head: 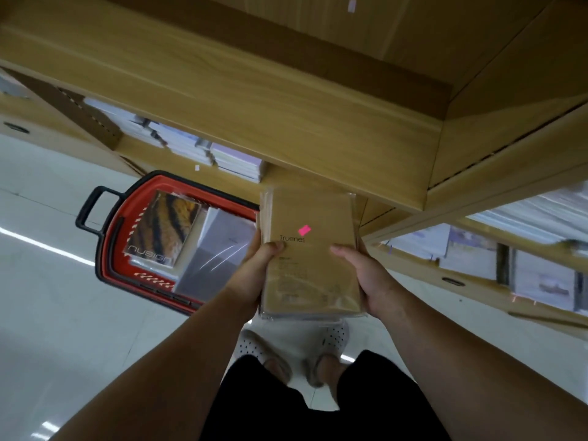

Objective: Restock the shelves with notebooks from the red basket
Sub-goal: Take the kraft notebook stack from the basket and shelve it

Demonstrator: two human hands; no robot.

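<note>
A small stack of brown kraft notebooks in clear wrap, with a pink sticker on top, is held in front of me between both hands. My left hand grips its left edge, thumb on the cover. My right hand grips the right edge the same way. The red basket with a black handle stands on the floor to the left. It holds a tiger-stripe notebook and grey wrapped notebooks. The wooden shelf juts out just above the stack.
Lower shelves hold rows of white and pale notebooks, one row behind the basket and another at the right. The pale tiled floor spreads to the left. My feet in white perforated shoes stand below the stack.
</note>
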